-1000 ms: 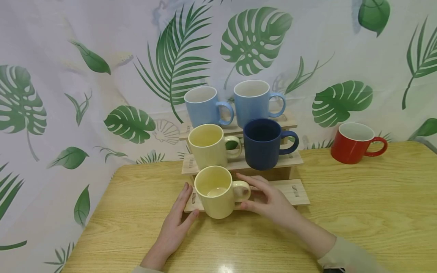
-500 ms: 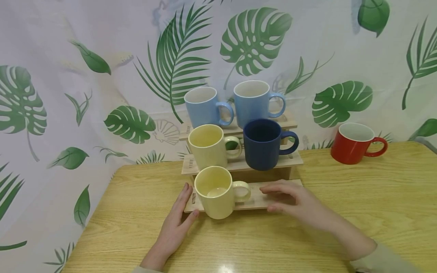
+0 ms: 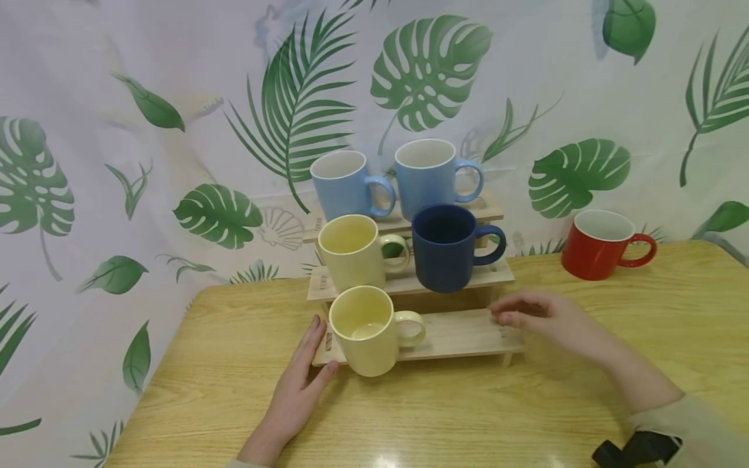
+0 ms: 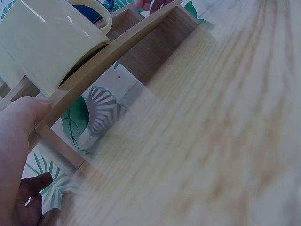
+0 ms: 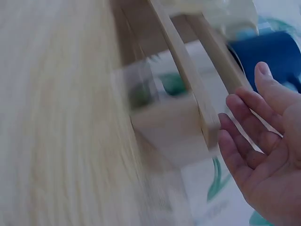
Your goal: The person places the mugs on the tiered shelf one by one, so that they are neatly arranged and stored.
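Observation:
A three-tier wooden rack (image 3: 456, 335) stands on the table with mugs on its steps. On the lowest step, at the left, is a pale yellow mug (image 3: 363, 331), handle to the right. My left hand (image 3: 295, 387) rests against that step's left end, thumb at the front corner and fingers fairly straight along the side; the left wrist view shows the thumb (image 4: 33, 107) at the shelf edge. My right hand (image 3: 552, 318) holds nothing; its loosely bent fingertips are at the right end of the lowest step. Above are another yellow mug (image 3: 351, 250) and a dark blue mug (image 3: 443, 253).
Two light blue mugs, one left (image 3: 339, 188) and one right (image 3: 424, 182), stand on the top step. A red mug (image 3: 597, 250) stands on the wooden table (image 3: 421, 416) at the back right. Behind hangs a leaf-print cloth (image 3: 193, 117).
My right hand has moved away from the front yellow mug's handle, rightward to the right end of the lowest step. The left hand and mugs stay put; the head view shifts slightly.

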`<state>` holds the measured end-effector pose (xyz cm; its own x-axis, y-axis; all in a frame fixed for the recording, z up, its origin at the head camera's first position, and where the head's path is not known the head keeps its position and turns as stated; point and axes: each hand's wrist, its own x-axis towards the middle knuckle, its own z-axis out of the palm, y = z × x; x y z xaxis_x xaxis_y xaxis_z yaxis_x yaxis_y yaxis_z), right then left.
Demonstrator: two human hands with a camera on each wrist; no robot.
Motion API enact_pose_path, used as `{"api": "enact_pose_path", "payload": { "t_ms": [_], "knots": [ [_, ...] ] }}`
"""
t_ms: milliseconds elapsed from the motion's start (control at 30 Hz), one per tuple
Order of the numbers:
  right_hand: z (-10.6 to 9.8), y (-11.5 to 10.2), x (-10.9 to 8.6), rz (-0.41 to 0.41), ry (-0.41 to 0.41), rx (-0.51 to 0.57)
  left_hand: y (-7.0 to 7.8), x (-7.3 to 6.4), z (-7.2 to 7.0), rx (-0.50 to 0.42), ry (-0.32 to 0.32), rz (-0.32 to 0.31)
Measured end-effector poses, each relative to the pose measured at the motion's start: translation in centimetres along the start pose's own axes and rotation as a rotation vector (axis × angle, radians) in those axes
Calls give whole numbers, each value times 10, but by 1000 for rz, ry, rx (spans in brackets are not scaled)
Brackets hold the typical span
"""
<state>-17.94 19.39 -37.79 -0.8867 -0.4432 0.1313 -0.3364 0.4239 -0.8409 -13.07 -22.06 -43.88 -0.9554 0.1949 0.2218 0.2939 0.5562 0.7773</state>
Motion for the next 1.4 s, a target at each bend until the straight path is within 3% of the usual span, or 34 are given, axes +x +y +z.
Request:
{"api": "enact_pose_path", "payload": {
  "t_ms": [300, 433, 667, 833, 1100, 1267, 1400],
  "knots": [
    [-31, 25, -3, 27, 164, -71, -1, 0, -2, -1, 2, -3],
    [-42, 33, -5, 38, 277, -121, -1, 0, -2, -8, 3, 5],
    [-67, 43, -11, 129, 499, -267, -3, 2, 1, 3, 18, 32],
    [-87, 55, -9, 94, 613, -362, -4, 2, 0, 13, 24, 33],
    [-113, 82, -4, 81, 630, -451, -4, 1, 1, 15, 20, 28],
    [-123, 98, -1, 120, 622, -543, -3, 0, 1, 11, 14, 24],
    [-129, 106, -1, 160, 573, -533, -3, 0, 0, 9, 11, 20]
  ]
}}
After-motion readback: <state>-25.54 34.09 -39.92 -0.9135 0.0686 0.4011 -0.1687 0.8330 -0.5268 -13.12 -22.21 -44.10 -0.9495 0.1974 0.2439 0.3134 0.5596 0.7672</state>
